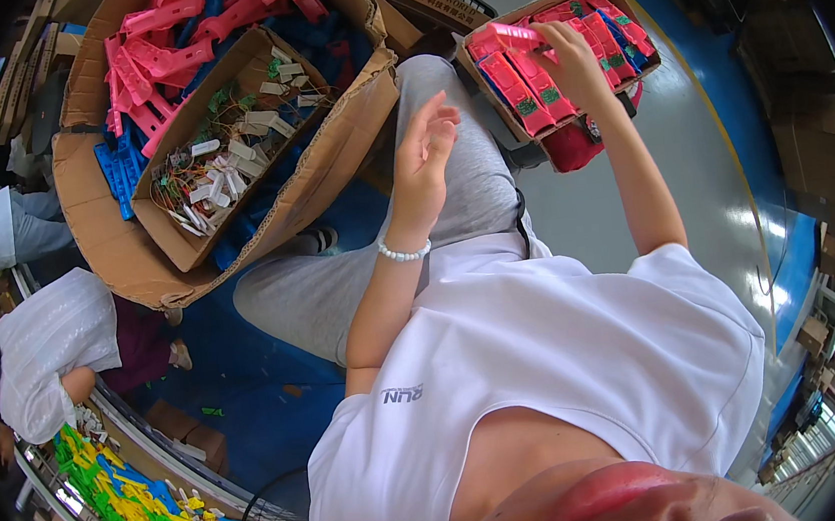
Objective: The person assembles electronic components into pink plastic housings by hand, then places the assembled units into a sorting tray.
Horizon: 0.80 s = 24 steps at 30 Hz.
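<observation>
My left hand [422,160] is raised over my left thigh, palm turned inward and fingers loosely spread, with nothing in it. To its left is a large cardboard box [97,216] of pink and blue plastic parts. My right hand [569,60] reaches over a smaller carton [565,126] at the front right, its fingers closed on a pink plastic part [515,36]. Beneath it, rows of pink and blue plastic pieces [547,92] with small green circuit boards stand packed in that carton. The fingertips are partly hidden behind the hand.
A narrow cardboard tray [168,222] of white connectors, wires and green boards sits inside the large box. Two people [54,346] work on the left beside a bench heaped with green, yellow and blue parts [135,514]. Stacked cartons [814,147] stand at the far right.
</observation>
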Motion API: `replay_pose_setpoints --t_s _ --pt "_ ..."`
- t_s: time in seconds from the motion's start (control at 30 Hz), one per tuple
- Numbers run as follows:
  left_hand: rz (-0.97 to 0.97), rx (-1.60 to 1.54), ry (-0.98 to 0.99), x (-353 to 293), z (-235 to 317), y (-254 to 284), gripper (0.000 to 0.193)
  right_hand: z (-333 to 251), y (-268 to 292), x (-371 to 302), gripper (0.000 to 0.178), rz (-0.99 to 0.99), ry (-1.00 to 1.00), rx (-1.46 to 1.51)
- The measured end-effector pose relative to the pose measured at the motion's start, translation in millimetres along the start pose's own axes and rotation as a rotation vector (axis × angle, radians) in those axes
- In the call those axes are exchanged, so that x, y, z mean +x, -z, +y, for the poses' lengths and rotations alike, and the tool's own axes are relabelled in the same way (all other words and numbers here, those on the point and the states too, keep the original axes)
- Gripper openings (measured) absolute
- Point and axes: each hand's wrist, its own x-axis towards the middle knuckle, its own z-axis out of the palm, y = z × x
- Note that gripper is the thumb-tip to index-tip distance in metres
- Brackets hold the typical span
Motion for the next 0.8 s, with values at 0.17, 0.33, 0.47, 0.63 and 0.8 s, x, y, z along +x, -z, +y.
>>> replay_pose_setpoints --t_s 0.17,0.33,0.47,0.63,0.8 --pt "-0.021 -0.037 0.127 -18.5 0.3 13.1 0.031 97.6 -24.5 28.7 0.052 -0.229 0.194 -0.367" --pt "0.024 -0.051 0.168 -38.2 -8.4 28.7 0.028 128.4 -45.5 54.3 0.057 -0.439 0.148 -0.173" --pt "0.062 -0.055 0.226 -49.4 -14.8 43.3 0.027 131.1 -50.6 66.0 0.043 -0.647 0.037 0.101" --pt "0.080 -0.098 0.231 -54.8 -18.9 58.7 0.026 99.2 -19.2 102.9 0.028 -0.391 0.091 -0.195" --pt "0.078 -0.057 0.284 -64.0 -25.6 87.5 0.023 -86.2 7.2 197.2 0.024 0.050 0.230 0.069"
